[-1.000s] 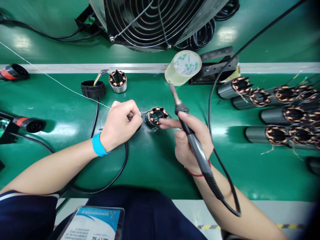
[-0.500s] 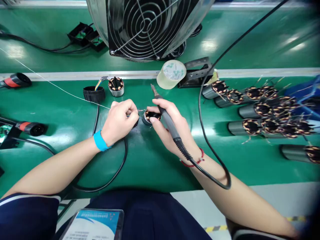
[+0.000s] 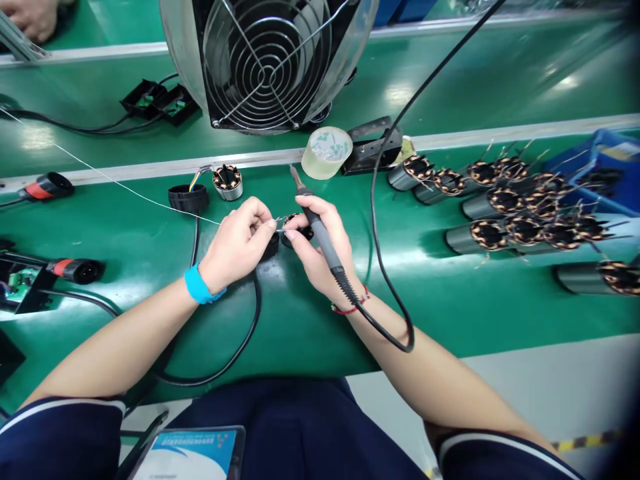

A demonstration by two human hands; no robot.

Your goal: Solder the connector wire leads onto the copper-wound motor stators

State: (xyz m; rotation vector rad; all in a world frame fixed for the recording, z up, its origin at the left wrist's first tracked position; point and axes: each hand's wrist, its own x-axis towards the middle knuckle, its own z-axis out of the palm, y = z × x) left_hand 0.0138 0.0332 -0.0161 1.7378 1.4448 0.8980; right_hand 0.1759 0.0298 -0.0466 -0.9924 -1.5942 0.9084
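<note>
Pinched between the thumb and fingers of my left hand (image 3: 239, 239) are fine wire ends, and a thin silvery strand that looks like solder wire (image 3: 133, 191) trails from it to the upper left. A grey soldering iron (image 3: 324, 239) rests in my right hand (image 3: 327, 260), its tip pointing up and away. The right thumb and a finger also close on a thin wire beside the left fingertips. Just behind them stands a motor stator (image 3: 306, 233) with copper windings, partly hidden. Under my left hand shows a black cap (image 3: 271, 247), mostly covered.
Another stator (image 3: 229, 184) and a black cap (image 3: 189, 200) with coloured leads stand behind. Several stators (image 3: 493, 235) fill the right, near a blue bin (image 3: 607, 167). A fan (image 3: 270, 67), tape roll (image 3: 327, 152) and looping iron cable (image 3: 375, 220) are close. A co-worker's hand (image 3: 33, 17) shows top left.
The view has shifted. My right thumb and finger have moved from the stator's rim to a thin wire near the left fingertips. My left hand keeps its pinch.
</note>
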